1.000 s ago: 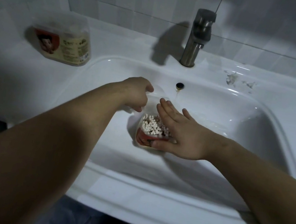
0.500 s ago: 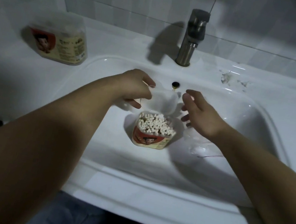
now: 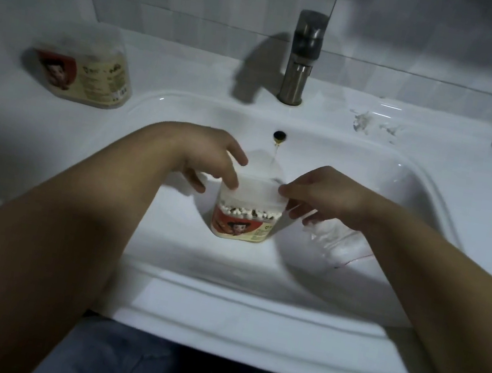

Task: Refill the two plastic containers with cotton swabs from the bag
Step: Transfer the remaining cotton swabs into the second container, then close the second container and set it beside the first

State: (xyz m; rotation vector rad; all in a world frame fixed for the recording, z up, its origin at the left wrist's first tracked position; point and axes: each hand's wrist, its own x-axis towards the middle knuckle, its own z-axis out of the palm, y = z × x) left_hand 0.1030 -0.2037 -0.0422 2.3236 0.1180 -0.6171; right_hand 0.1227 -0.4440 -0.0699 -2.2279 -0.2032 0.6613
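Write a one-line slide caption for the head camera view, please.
The left hand and right hand hold a clear lid over the swab-filled container in the sink.

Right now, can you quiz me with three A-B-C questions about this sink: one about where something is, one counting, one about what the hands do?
1. Where is the untouched container? A) on the counter, left of the faucet B) on a shelf C) on the floor
2. How many swab containers are in view? A) one B) two C) four
3. What holds the lid? A) nothing B) one hand C) both hands
Answers: A, it stands on the counter by the wall. B, one there, one in the sink. C, the left hand and right hand each pinch an edge over the open container.
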